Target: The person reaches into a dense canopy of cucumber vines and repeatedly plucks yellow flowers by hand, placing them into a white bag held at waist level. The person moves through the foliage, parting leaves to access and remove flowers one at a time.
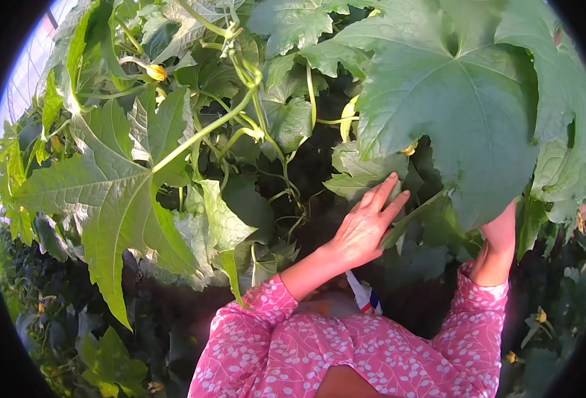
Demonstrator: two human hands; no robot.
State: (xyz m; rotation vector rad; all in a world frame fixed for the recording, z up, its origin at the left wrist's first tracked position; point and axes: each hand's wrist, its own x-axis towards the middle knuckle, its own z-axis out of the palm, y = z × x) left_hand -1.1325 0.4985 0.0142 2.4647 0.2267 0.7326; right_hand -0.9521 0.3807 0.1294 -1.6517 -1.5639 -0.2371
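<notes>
My left hand (pixel 367 224) lies against a green leaf (pixel 367 166) right of the middle, its fingers pointing up and to the right. Whether the fingers grip anything there does not show. Of my right hand (pixel 501 224) only the wrist and a little of the hand are visible; a large lobed leaf (pixel 452 99) hides its fingers. Just above my left fingertips a small yellow flower (pixel 409 149) shows beneath that leaf. Pale green vine stems (pixel 285 164) with tendrils hang left of my left hand, in front of a dark gap in the foliage.
A large cut-edged leaf (pixel 138 179) on a thick stalk (pixel 203 130) spreads at the left. Near the upper left is an orange-yellow blossom (pixel 156 72). A white bag-like piece (pixel 362 293) with red and blue marks lies below my left wrist. More plants (pixel 541 318) grow at lower right.
</notes>
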